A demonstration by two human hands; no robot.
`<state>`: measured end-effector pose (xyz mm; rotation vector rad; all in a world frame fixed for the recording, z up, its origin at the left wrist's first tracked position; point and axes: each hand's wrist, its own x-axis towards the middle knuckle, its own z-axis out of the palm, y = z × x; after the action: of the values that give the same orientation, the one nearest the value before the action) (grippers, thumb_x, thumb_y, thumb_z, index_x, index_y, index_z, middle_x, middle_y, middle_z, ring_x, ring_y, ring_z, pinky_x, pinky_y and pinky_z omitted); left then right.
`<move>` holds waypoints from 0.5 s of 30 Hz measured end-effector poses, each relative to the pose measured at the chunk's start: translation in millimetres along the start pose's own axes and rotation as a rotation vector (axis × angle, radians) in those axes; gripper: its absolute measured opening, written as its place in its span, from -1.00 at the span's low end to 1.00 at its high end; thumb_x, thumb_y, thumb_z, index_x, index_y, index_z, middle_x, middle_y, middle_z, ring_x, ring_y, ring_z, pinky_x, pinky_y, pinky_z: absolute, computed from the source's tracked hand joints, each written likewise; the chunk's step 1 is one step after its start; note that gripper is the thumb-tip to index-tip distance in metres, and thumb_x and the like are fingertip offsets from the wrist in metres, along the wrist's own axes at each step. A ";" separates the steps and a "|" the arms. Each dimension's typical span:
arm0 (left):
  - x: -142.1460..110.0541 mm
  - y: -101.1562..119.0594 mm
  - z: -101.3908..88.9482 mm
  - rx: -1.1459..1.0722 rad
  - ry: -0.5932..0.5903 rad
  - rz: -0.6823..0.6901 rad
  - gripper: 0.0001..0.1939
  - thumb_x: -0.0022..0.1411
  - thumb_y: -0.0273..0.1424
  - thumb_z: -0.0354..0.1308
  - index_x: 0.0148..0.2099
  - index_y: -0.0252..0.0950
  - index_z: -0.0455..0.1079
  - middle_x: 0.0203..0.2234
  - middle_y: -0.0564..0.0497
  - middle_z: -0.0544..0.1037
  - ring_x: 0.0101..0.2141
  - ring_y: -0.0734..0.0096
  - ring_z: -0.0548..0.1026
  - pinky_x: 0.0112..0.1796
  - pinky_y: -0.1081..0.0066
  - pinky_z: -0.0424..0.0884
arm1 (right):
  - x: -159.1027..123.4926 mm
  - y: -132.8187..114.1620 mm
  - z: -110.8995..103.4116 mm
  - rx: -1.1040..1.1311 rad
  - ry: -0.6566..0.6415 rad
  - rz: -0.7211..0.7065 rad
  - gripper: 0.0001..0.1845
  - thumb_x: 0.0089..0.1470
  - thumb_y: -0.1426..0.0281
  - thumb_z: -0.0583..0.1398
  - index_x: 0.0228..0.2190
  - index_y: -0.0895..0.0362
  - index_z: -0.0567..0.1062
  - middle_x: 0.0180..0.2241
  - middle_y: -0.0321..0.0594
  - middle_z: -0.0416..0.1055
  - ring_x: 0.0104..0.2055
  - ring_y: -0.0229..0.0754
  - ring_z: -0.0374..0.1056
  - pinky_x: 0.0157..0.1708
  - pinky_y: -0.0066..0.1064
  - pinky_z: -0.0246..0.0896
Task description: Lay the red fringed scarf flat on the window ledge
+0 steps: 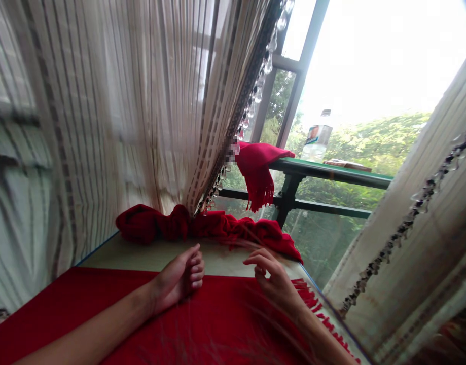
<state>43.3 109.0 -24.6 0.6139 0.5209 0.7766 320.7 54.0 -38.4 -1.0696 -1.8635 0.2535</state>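
My left hand (180, 280) rests on a red fringed cloth (202, 324) spread over a table, its fingers curled loosely with nothing in them. My right hand (273, 276) hovers just above the same cloth, fingers bent and apart, holding nothing. Beyond both hands a second red cloth (202, 228) lies bunched along the table's far edge. A third red fringed cloth (257, 170) hangs over a green railing (331, 172).
A striped sheer curtain (122, 101) with a beaded edge hangs at the left, another curtain (415, 243) at the right. A plastic bottle (318, 137) and a flat brown object (347, 163) sit on the railing. The table's bare edge (149, 256) shows behind the cloth.
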 end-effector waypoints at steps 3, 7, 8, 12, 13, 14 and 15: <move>0.8 0.0 -0.3 0.004 -0.009 -0.001 -0.35 0.64 -0.17 -0.15 -0.55 -0.25 0.21 -0.70 0.16 0.21 -0.72 0.56 0.17 -0.65 0.53 0.16 | -0.5 1.7 1.1 0.000 0.015 0.002 -0.50 0.05 0.67 0.07 -0.15 0.00 0.64 -0.17 -0.21 0.51 -0.22 -0.21 0.43 -0.31 -0.39 0.29; 0.2 0.6 0.3 0.009 -0.033 0.007 -0.33 0.64 -0.13 -0.16 -0.55 -0.26 0.25 -0.69 0.13 0.26 -0.71 0.52 0.26 -0.63 0.50 0.25 | -0.3 1.5 1.2 0.005 0.029 -0.013 -0.52 0.06 0.66 0.08 -0.17 0.01 0.65 -0.18 -0.20 0.50 -0.22 -0.19 0.43 -0.33 -0.38 0.27; -0.9 1.0 0.7 0.011 -0.041 0.011 -0.33 0.63 -0.10 -0.15 -0.55 -0.26 0.27 -0.67 0.11 0.30 -0.69 0.49 0.31 -0.60 0.48 0.30 | -0.1 0.7 0.8 0.006 0.025 -0.013 -0.52 0.06 0.66 0.08 -0.18 0.01 0.65 -0.18 -0.20 0.49 -0.23 -0.19 0.42 -0.35 -0.39 0.27; -8.0 3.6 2.7 0.026 -0.065 0.017 -0.31 0.59 0.01 -0.13 -0.46 -0.31 0.43 -0.52 -0.07 0.56 -0.49 0.28 0.59 -0.34 0.30 0.56 | 0.6 -2.2 -0.5 0.006 -0.006 0.004 -0.54 0.08 0.64 0.07 -0.18 0.00 0.64 -0.18 -0.19 0.49 -0.21 -0.16 0.44 -0.31 -0.37 0.30; -9.7 4.2 3.3 0.028 -0.066 0.018 -0.30 0.59 0.02 -0.16 -0.42 -0.32 0.47 -0.45 -0.13 0.62 -0.44 0.22 0.63 -0.28 0.25 0.59 | 0.7 -2.3 -0.5 0.005 -0.009 0.005 -0.54 0.08 0.64 0.07 -0.18 0.00 0.64 -0.18 -0.19 0.49 -0.21 -0.16 0.44 -0.30 -0.36 0.30; -11.1 4.8 3.7 0.028 -0.064 0.020 -0.29 0.60 0.03 -0.19 -0.37 -0.34 0.50 -0.40 -0.17 0.66 -0.39 0.18 0.67 -0.25 0.22 0.60 | 0.7 -2.2 -0.6 0.004 -0.005 0.004 -0.54 0.08 0.64 0.07 -0.18 0.00 0.64 -0.18 -0.19 0.49 -0.21 -0.16 0.44 -0.31 -0.37 0.30; -12.0 5.2 4.1 0.027 -0.060 0.021 -0.28 0.60 0.03 -0.22 -0.32 -0.35 0.52 -0.35 -0.20 0.69 -0.36 0.15 0.69 -0.22 0.20 0.61 | 0.6 -1.9 -0.6 0.002 0.001 0.000 -0.54 0.08 0.64 0.07 -0.18 -0.01 0.64 -0.18 -0.20 0.49 -0.22 -0.16 0.44 -0.32 -0.37 0.29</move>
<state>36.1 101.5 -15.8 0.6670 0.4712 0.7699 320.0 53.2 -36.6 -1.0683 -1.8622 0.2556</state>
